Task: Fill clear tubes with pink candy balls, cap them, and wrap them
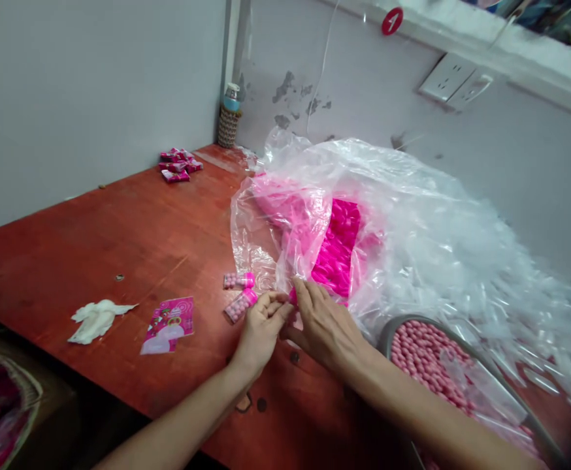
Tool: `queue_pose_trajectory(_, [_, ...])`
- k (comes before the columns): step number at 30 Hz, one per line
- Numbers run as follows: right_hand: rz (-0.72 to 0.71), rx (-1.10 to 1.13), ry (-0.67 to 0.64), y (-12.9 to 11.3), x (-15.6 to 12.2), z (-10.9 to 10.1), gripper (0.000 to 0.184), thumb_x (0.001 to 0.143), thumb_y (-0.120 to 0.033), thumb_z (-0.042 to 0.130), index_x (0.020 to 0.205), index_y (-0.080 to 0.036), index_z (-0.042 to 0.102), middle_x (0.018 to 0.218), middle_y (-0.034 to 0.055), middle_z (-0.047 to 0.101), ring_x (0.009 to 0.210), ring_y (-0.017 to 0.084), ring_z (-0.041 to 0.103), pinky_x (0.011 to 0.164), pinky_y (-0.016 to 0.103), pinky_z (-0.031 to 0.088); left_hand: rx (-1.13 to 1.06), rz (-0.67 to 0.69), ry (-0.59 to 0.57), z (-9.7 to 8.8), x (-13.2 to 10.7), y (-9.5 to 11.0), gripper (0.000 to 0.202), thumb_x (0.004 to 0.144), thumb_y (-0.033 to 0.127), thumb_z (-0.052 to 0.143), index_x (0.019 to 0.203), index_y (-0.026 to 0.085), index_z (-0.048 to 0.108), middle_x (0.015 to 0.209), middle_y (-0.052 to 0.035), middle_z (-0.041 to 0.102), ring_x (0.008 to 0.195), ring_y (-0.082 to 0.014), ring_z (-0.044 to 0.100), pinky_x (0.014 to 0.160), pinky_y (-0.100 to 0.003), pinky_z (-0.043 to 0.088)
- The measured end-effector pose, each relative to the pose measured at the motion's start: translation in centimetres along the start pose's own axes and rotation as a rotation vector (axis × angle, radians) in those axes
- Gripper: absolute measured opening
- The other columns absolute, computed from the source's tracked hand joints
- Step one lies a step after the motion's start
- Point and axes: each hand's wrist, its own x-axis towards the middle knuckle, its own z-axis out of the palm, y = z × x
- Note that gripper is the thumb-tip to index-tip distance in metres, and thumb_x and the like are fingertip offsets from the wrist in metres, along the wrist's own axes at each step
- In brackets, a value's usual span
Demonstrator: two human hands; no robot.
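Note:
My left hand [261,326] and my right hand [322,320] meet at the middle of the table. Between them is a small bottle [296,318] with a pink cap, mostly covered by my fingers. My left fingers pinch at its side; my right fingers are bent over the cap. Just left of my left hand lie two clear bottles of pink beads, one [239,281] behind the other [240,307], both with pink caps. Beyond my right hand, bright pink caps [339,245] show in the mouth of a clear plastic bag [256,228].
A grey tub [386,333] of pink beads [427,356] stands beside my right forearm. Clear empty bottles [472,254] pile up behind it. On the red table [94,222] are white tissue [97,320], a printed pink sheet [172,320] and pink packets [178,163]. A box [25,378] sits lower left.

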Motion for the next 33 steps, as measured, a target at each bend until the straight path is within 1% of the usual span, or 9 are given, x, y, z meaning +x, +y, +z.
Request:
queue_pose_trajectory(8, [0.047, -0.041, 0.021, -0.3, 0.8, 2.0, 0.058, 0.069, -0.022, 0.053, 0.12, -0.004, 0.036, 0.103, 0.0186, 0.052, 0.095, 0.029, 0.05, 0.074, 0.038, 0.047, -0.082, -0.002, 0.053, -0.1, 0.8, -0.4, 0.023, 0.072, 0.023, 0.061, 0.091, 0.014, 0.052, 0.074, -0.0016, 0.064, 0.066, -0.0097, 0.058, 0.063, -0.019, 0.042])
queue_pose_trajectory(16, [-0.041, -0.09, -0.045, -1.8, 1.8, 1.6, 0.05, 0.07, -0.019, 0.051, 0.117, -0.006, 0.041, 0.108, 0.019, 0.052, 0.099, 0.029, 0.048, 0.075, 0.039, 0.047, -0.057, -0.013, 0.064, -1.6, 1.0, 0.0, 0.031, 0.07, 0.025, 0.062, 0.098, 0.015, 0.053, 0.095, -0.0074, 0.065, 0.088, -0.0183, 0.06, 0.077, -0.028, 0.045])
queue_pose_trajectory(20, [-0.077, 0.088, -0.073, -1.1, 2.0, 1.9, 0.076, 0.067, -0.033, 0.061, 0.129, -0.007, 0.025, 0.125, 0.0204, 0.043, 0.111, 0.03, 0.042, 0.085, 0.042, 0.042, -0.025, -0.026, 0.15, -2.3, 1.5, -0.3, 0.036, 0.066, 0.026, 0.064, 0.099, 0.016, 0.054, 0.099, -0.0077, 0.063, 0.092, -0.019, 0.059, 0.081, -0.03, 0.044])
queue_pose_trajectory(22, [-0.079, 0.203, -0.07, 0.8, 2.5, 1.6, 0.085, 0.066, -0.042, 0.062, 0.131, -0.007, 0.021, 0.128, 0.0209, 0.041, 0.113, 0.03, 0.043, 0.086, 0.041, 0.042, 0.021, -0.012, 0.203, -2.8, 1.8, -0.4, 0.036, 0.066, 0.027, 0.064, 0.099, 0.016, 0.055, 0.098, -0.0069, 0.063, 0.091, -0.0184, 0.059, 0.082, -0.03, 0.044])
queue_pose_trajectory(23, [-0.036, 0.234, -0.065, 2.2, 2.9, 1.2, 0.078, 0.069, -0.044, 0.059, 0.13, -0.008, 0.024, 0.125, 0.0196, 0.045, 0.11, 0.028, 0.047, 0.084, 0.039, 0.043, 0.047, 0.003, 0.225, -3.0, 2.0, -0.4, 0.036, 0.066, 0.027, 0.064, 0.099, 0.016, 0.055, 0.098, -0.0066, 0.063, 0.091, -0.0183, 0.059, 0.083, -0.031, 0.044])
queue_pose_trajectory(25, [0.143, 0.206, -0.062, 5.9, 4.1, 0.5, 0.047, 0.082, -0.039, 0.046, 0.121, -0.015, 0.04, 0.109, 0.0123, 0.058, 0.093, 0.021, 0.058, 0.076, 0.033, 0.045, 0.094, 0.04, 0.264, -3.4, 2.3, -0.5, 0.037, 0.067, 0.028, 0.063, 0.101, 0.018, 0.055, 0.102, -0.0061, 0.062, 0.095, -0.0186, 0.058, 0.086, -0.032, 0.042])
queue_pose_trajectory(27, [0.298, 0.044, -0.112, 10.2, 5.6, -0.1, 0.03, 0.087, -0.033, 0.038, 0.109, -0.018, 0.051, 0.1, 0.0079, 0.063, 0.088, 0.018, 0.059, 0.076, 0.028, 0.043, 0.158, 0.072, 0.303, -3.8, 2.6, -0.5, 0.039, 0.069, 0.029, 0.061, 0.106, 0.02, 0.054, 0.108, -0.0059, 0.06, 0.101, -0.0193, 0.055, 0.09, -0.033, 0.04])
queue_pose_trajectory(30, [0.478, -0.147, -0.209, 16.2, 7.5, 0.1, 0.029, 0.086, -0.023, 0.034, 0.102, -0.016, 0.057, 0.096, 0.0111, 0.064, 0.092, 0.024, 0.059, 0.077, 0.031, 0.042, 0.301, 0.132, 0.337, -4.0, 2.8, -0.6, 0.041, 0.071, 0.032, 0.059, 0.11, 0.021, 0.053, 0.115, -0.0067, 0.056, 0.107, -0.0213, 0.051, 0.095, -0.037, 0.035])
queue_pose_trajectory(33, [0.542, -0.193, -0.273, 19.5, 8.8, 1.6, 0.03, 0.083, -0.018, 0.034, 0.101, -0.014, 0.059, 0.097, 0.0143, 0.063, 0.093, 0.028, 0.058, 0.075, 0.034, 0.042, 0.515, 0.243, 0.315, -3.9, 2.6, -0.3, 0.033, 0.075, 0.033, 0.055, 0.106, 0.021, 0.057, 0.122, -0.0066, 0.052, 0.114, -0.0227, 0.045, 0.099, -0.039, 0.03])
